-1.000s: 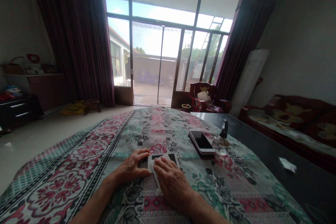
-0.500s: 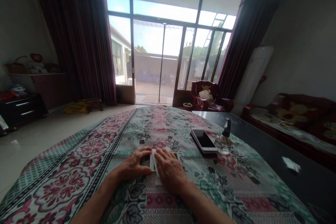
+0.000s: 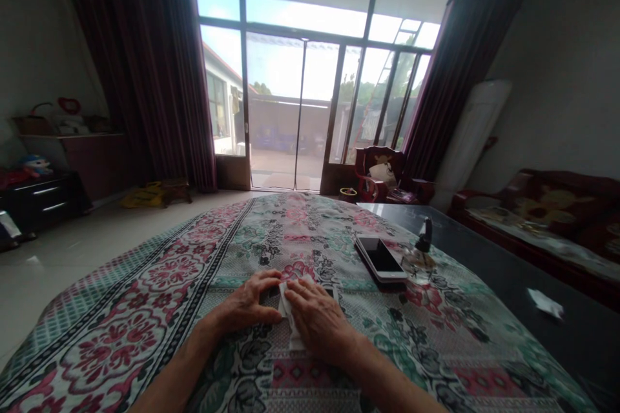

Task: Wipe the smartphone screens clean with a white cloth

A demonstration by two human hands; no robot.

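Note:
Both my hands rest on a small flat dark device (image 3: 268, 295) that lies on a flowered cloth (image 3: 159, 284). My left hand (image 3: 248, 304) grips its left edge, fingers curled round it. My right hand (image 3: 316, 319) lies palm down, fingers pressed together on a white wipe (image 3: 291, 322) spread over the device. Most of the device is hidden under the wipe and my right hand.
A white smartphone (image 3: 380, 258) lies to the right on the cloth, with a small glass spray bottle (image 3: 419, 257) beside it. A dark glass table (image 3: 513, 284) with a crumpled white scrap (image 3: 545, 303) stands to the right, a sofa (image 3: 547, 219) behind it. Glass doors (image 3: 300, 110) are ahead.
My right hand has slid left and a little forward over the wipe, covering more of the device. The left hand has kept its hold. The camera has shifted slightly.

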